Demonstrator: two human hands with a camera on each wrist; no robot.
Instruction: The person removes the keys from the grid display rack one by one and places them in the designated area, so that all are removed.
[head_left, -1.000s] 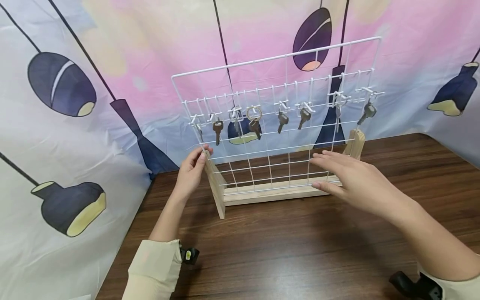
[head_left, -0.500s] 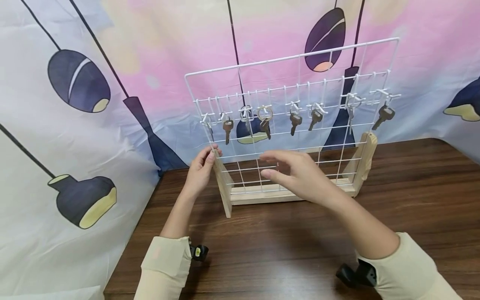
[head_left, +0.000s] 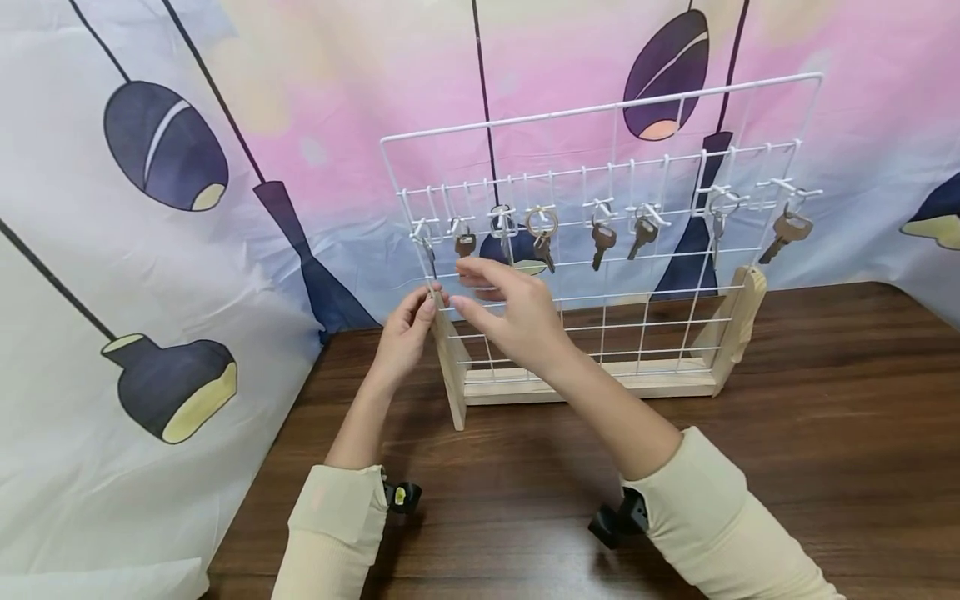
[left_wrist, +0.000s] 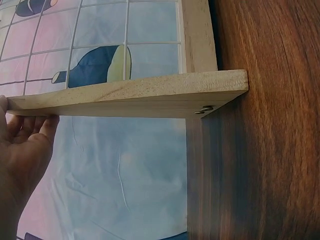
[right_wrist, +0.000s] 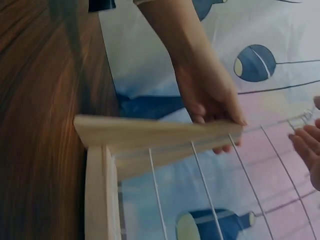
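Note:
A white wire grid rack (head_left: 600, 108) stands in a wooden base, with several keys on rings hanging from its hooks. My left hand (head_left: 401, 342) grips the upper end of the left wooden upright (head_left: 452, 379), thumb in front; the left wrist view shows its fingers (left_wrist: 49, 126) against the upright's outer face. In front of the grid's left part is my right hand (head_left: 517, 321), holding nothing, thumb and fingers apart. Its fingertips overlap the lower end of the second key (head_left: 466, 244) from the left. The leftmost key (head_left: 429, 254) hangs just above my left hand.
The rack stands on a dark wood-grain table (head_left: 525, 500). Close behind it hangs a printed cloth backdrop (head_left: 337, 100), which also covers the left side. The right wooden upright (head_left: 738, 329) holds the grid's other end. Black wrist cameras (head_left: 405, 497) sit at both cuffs.
My right hand has moved left across the front of the grid and up, from the right part to the second key. My left hand keeps its grip. The head view has shifted slightly.

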